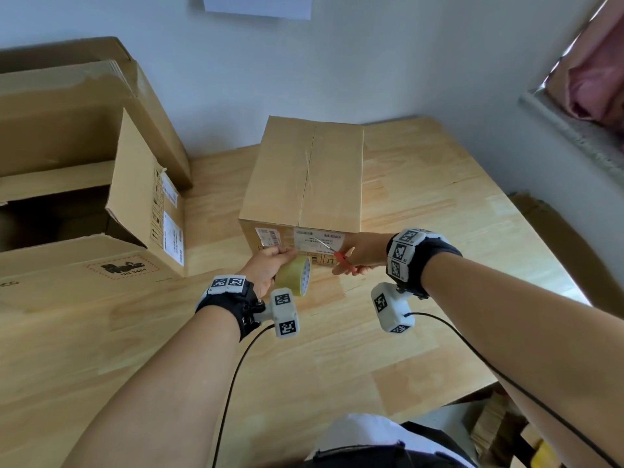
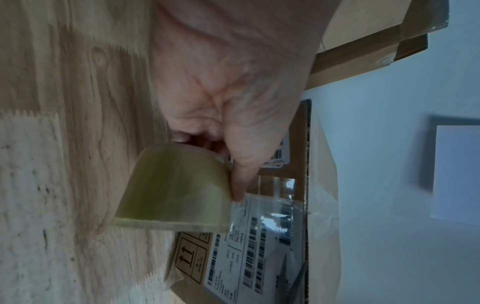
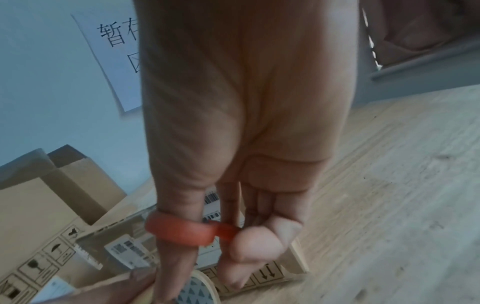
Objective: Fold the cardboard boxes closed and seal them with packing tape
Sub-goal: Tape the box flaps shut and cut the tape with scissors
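A closed cardboard box (image 1: 304,177) stands on the wooden table (image 1: 439,204), a clear tape strip along its top seam and down the labelled front face (image 2: 262,257). My left hand (image 1: 266,265) grips a yellowish roll of packing tape (image 1: 297,275) against the box's front; a stretch of clear tape (image 2: 270,214) runs from the roll (image 2: 176,187) up the box. My right hand (image 1: 358,253) holds red-handled scissors (image 1: 341,256), blades pointing at the tape beside the roll. In the right wrist view my thumb sits through the red handle loop (image 3: 179,229).
A large open cardboard box (image 1: 84,204) fills the left side of the table, with another box behind it. A white paper sheet (image 1: 256,5) hangs on the wall. Wrist camera cables trail toward me. The table's right edge (image 1: 540,251) drops off near more cardboard.
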Demonstrator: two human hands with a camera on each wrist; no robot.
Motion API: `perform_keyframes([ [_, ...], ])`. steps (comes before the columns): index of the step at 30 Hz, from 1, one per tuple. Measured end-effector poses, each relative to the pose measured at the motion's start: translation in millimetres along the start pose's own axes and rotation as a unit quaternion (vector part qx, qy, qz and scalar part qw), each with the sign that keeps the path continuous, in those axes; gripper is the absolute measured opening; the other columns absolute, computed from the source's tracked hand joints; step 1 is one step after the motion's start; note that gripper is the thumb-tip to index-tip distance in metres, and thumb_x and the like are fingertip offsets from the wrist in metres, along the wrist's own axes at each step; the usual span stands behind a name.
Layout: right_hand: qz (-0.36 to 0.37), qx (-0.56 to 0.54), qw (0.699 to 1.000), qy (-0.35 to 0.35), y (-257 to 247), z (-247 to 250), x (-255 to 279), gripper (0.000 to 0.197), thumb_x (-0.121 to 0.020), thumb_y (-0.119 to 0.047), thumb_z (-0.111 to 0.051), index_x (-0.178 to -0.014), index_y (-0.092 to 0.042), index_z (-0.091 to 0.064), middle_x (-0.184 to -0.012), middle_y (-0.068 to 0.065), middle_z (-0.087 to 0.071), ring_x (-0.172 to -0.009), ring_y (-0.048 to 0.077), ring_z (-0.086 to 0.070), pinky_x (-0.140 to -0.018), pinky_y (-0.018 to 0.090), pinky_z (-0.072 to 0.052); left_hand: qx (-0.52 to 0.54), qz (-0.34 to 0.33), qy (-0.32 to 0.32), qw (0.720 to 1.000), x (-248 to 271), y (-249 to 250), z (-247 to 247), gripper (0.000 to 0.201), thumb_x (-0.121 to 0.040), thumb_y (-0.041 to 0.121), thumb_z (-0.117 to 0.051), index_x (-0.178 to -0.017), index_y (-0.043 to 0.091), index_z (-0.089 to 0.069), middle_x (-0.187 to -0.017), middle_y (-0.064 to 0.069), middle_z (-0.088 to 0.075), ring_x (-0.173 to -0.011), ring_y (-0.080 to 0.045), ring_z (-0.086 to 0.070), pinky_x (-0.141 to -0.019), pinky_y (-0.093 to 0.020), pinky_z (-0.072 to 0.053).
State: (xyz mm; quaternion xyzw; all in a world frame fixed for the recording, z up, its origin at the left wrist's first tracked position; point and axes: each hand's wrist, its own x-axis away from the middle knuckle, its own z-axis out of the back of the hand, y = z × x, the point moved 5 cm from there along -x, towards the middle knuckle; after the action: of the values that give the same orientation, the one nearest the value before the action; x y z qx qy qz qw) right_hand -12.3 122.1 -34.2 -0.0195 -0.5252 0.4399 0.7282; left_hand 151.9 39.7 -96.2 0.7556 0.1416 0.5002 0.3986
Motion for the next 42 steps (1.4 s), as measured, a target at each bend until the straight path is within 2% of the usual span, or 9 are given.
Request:
perform_keyframes([
  [7, 0.011, 0.009, 1.0, -0.009, -11.6, -2.0, 4.0, 0.016, -0.082, -0.016, -0.072, -0.093, -0.005, -0.065, -0.065, -0.002, -0.065, -0.056, 0.009, -0.058, -0.064, 0.017, -0.05, -0.008, 0.007, -0.005, 1.0, 9.0, 5.3, -0.6, 0.009, -0.09, 0.009, -0.061, -0.099, 0.009, -0.062, -0.09, -0.005, -0.068, -0.061, -0.008, -0.068, -0.05, -0.021, -0.055],
  [11, 0.005, 0.139, 0.99, 0.029, -23.8, 5.5, 2.8, 0.029, -0.077, -0.04, -0.073, -0.073, -0.014, -0.06, -0.068, -0.001, -0.064, -0.055, 0.008, -0.057, -0.063, 0.019, -0.051, -0.025, 0.009, 0.0, 1.0, 11.0, 8.6, -0.8, 0.008, -0.09, 0.009, -0.062, -0.098, 0.01, -0.062, -0.091, -0.005, -0.067, -0.069, -0.01, -0.066, -0.048, -0.021, -0.053],
  [13, 0.01, 0.178, 0.983, 0.036, -28.7, 7.9, 0.5, 0.034, -0.078, -0.046, -0.071, -0.076, -0.013, -0.062, -0.069, -0.001, -0.063, -0.052, 0.007, -0.052, -0.053, 0.015, -0.044, -0.032, 0.011, 0.002, 0.999, 11.6, 10.3, 0.0, 0.009, -0.089, 0.008, -0.062, -0.099, 0.009, -0.062, -0.091, -0.004, -0.067, -0.065, -0.008, -0.067, -0.047, -0.02, -0.053],
  [17, 0.013, 0.195, 0.98, 0.024, -32.5, 7.5, -5.0, 0.036, -0.079, -0.051, -0.066, -0.088, -0.016, -0.064, -0.073, -0.003, -0.059, -0.051, 0.005, -0.046, -0.051, 0.017, -0.034, -0.056, 0.018, -0.006, 0.998, 12.3, 13.6, 1.8, 0.008, -0.089, 0.008, -0.063, -0.097, 0.007, -0.062, -0.091, -0.006, -0.067, -0.069, -0.012, -0.066, -0.048, -0.02, -0.053],
  [24, 0.031, 0.161, 0.986, 0.008, -34.4, 10.0, -12.8, 0.038, -0.078, -0.048, -0.069, -0.092, -0.012, -0.069, -0.064, -0.006, -0.056, -0.051, 0.006, -0.044, -0.051, 0.016, -0.035, -0.086, 0.03, -0.002, 0.996, 9.3, 18.0, 3.6, 0.021, -0.088, 0.009, -0.064, -0.109, 0.006, -0.061, -0.098, -0.007, -0.066, -0.08, -0.015, -0.063, -0.059, -0.024, -0.05],
  [31, 0.024, 0.161, 0.987, -0.014, -38.6, 8.5, -17.1, 0.033, -0.078, -0.048, -0.07, -0.079, -0.016, -0.062, -0.06, -0.005, -0.053, -0.049, 0.008, -0.041, -0.052, 0.018, -0.034, -0.085, 0.042, -0.004, 0.995, 10.5, 19.6, 2.9, 0.005, -0.088, 0.008, -0.063, -0.093, 0.009, -0.063, -0.09, -0.004, -0.066, -0.077, -0.013, -0.062, -0.053, -0.019, -0.052],
  [34, 0.019, 0.187, 0.982, -0.02, -44.5, 3.3, -19.3, 0.037, -0.08, -0.053, -0.064, -0.081, -0.017, -0.057, -0.065, -0.003, -0.054, -0.058, 0.012, -0.046, -0.058, 0.022, -0.037, -0.091, 0.049, -0.018, 0.994, 14.2, 22.1, 2.2, 0.011, -0.089, 0.007, -0.062, -0.1, 0.006, -0.064, -0.09, -0.002, -0.066, -0.077, -0.012, -0.062, -0.05, -0.017, -0.051],
  [38, 0.037, 0.218, 0.975, 0.003, -50.5, 0.0, -21.8, 0.047, -0.082, -0.054, -0.062, -0.098, -0.009, -0.066, -0.082, 0.001, -0.062, -0.077, 0.016, -0.056, -0.074, 0.026, -0.044, -0.103, 0.05, -0.021, 0.993, 17.5, 25.1, 4.1, 0.024, -0.09, 0.008, -0.061, -0.114, 0.003, -0.061, -0.093, -0.002, -0.066, -0.076, -0.01, -0.061, -0.048, -0.014, -0.05],
  [42, 0.047, 0.215, 0.975, 0.024, -48.9, 5.0, -23.1, 0.042, -0.079, -0.047, -0.069, -0.096, -0.009, -0.068, -0.084, 0.0, -0.064, -0.08, 0.015, -0.057, -0.062, 0.019, -0.039, -0.096, 0.044, -0.026, 0.994, 16.0, 26.5, 4.6, 0.029, -0.09, 0.007, -0.061, -0.118, 0.001, -0.06, -0.106, -0.006, -0.067, -0.077, -0.011, -0.063, -0.052, -0.016, -0.051],
])
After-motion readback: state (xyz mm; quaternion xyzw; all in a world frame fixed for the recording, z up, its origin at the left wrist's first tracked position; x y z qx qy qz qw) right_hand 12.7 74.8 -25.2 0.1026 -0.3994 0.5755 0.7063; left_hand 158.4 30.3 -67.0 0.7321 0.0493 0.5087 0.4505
